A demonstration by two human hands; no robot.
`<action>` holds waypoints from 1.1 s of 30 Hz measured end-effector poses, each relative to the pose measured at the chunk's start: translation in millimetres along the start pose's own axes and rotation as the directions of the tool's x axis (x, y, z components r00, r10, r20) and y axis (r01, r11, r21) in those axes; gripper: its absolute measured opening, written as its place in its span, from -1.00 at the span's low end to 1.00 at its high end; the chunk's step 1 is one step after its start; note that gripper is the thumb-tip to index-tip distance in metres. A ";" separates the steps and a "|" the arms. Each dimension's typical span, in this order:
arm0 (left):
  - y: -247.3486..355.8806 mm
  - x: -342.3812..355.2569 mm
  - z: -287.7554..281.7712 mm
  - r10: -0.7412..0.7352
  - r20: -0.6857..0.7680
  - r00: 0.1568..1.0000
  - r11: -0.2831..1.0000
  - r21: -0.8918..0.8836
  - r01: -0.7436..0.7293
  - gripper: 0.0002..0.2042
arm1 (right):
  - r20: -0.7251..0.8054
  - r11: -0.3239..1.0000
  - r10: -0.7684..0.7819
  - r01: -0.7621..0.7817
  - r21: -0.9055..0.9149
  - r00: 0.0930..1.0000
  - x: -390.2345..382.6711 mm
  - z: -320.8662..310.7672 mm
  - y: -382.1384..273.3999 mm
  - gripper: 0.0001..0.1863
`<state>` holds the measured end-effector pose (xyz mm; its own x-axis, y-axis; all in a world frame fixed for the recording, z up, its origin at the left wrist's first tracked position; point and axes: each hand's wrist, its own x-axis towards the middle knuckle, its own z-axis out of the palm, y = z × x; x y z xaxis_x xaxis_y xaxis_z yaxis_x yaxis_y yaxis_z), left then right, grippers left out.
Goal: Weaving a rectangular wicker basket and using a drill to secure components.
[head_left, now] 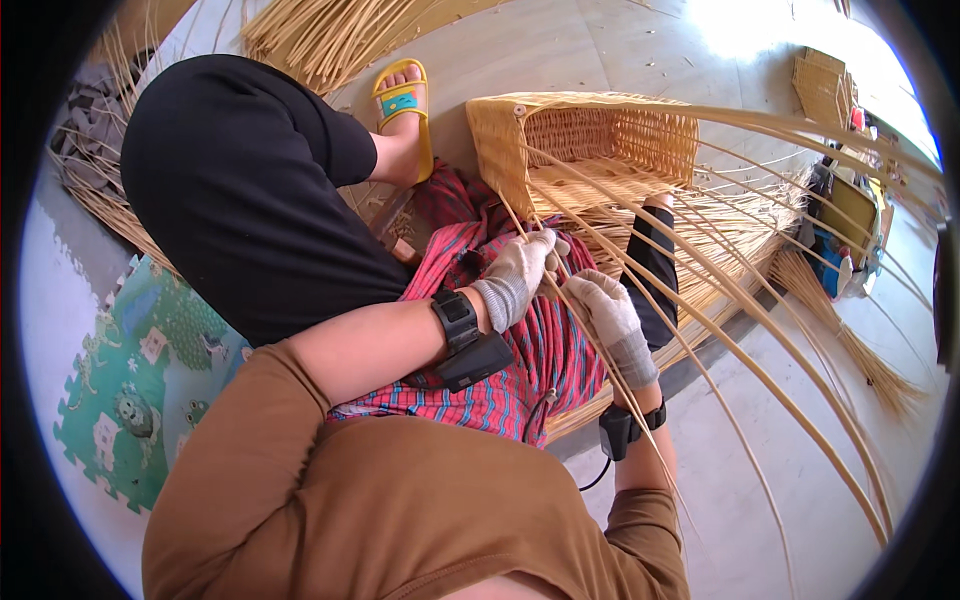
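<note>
A woven wicker basket lies on its side beyond my hands, its opening toward me, with long loose cane strands fanning out from its rim. My left hand, in a pale knit glove, is closed around thin cane strands that run from the basket's near corner down past my right forearm. Close beside it, my right hand, gloved too, has its fingers curled in at the same strands. The fingertips of both hands are partly hidden. Under the hands, a red and blue checked cloth covers my lap.
Thick cane strands arc across the right side. Bundles of cane lie at the top, and a tied bundle lies at the right. A wooden-handled tool rests by my leg. A green patterned foam mat is at left.
</note>
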<state>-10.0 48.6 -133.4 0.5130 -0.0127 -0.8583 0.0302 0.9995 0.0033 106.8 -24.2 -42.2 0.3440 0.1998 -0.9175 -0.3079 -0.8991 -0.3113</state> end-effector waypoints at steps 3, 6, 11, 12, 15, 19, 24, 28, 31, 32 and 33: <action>-0.5 0.4 -0.5 -0.037 -0.026 0.999 0.999 0.006 0.037 -0.68 | 0.039 0.997 0.067 -0.068 0.027 0.997 -1.5 -0.6 -1.9 -0.78; -1.0 -0.9 0.2 -0.066 -0.048 0.997 0.998 0.019 0.067 -0.68 | 0.068 0.990 0.128 -0.132 0.054 0.989 -6.2 -0.8 -8.8 -0.83; -1.5 0.7 0.1 -0.086 -0.149 0.985 0.995 0.028 0.091 -0.67 | 0.100 0.991 0.131 -0.127 -0.039 0.986 -12.0 0.1 -13.7 -0.79; -1.7 1.7 -1.6 -0.063 -0.132 0.989 0.994 0.076 0.074 -0.67 | 0.084 0.987 0.160 -0.158 -0.027 0.984 -11.0 -0.7 -12.8 -0.77; -4.5 3.2 -5.2 -0.051 -0.088 0.995 0.997 0.049 0.055 -0.68 | 0.153 0.972 0.209 -0.222 0.073 0.966 -5.4 -2.6 -6.7 -0.84; -7.1 8.2 -7.7 -0.096 -0.099 0.990 0.995 0.021 0.099 -0.69 | 0.330 0.790 -0.199 0.350 -0.504 0.923 1.8 -2.2 -1.5 -0.78; -5.5 10.6 -7.4 -0.108 -0.140 0.984 0.993 0.032 0.113 -0.66 | 0.252 0.931 -0.180 0.247 -0.269 0.951 -3.3 10.0 -13.2 -0.90; -5.9 11.0 -9.3 -0.124 -0.091 0.988 0.992 -0.011 0.123 -0.70 | 0.114 0.962 0.272 -0.275 0.005 0.955 3.8 26.5 -25.1 -0.73; -9.1 15.2 -10.3 -0.080 -0.072 0.994 0.996 0.030 0.082 -0.72 | 0.102 0.968 0.245 -0.249 0.033 0.964 20.7 38.4 -27.4 -0.74; -9.5 16.9 -12.4 -0.004 -0.049 0.999 0.998 0.059 0.006 -0.72 | 0.099 0.968 0.242 -0.247 0.039 0.965 25.3 40.9 -28.0 -0.74; -10.9 18.1 -15.5 -0.036 -0.054 0.998 0.999 -0.025 0.034 -0.72 | 0.099 0.968 0.242 -0.247 0.041 0.965 30.1 43.1 -28.1 -0.74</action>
<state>-14.4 37.9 -156.9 0.4647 -0.0469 -0.8842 0.0262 0.9989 -0.0392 87.6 23.9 -71.8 0.1702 0.0137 -0.9853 -0.4198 -0.9036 -0.0851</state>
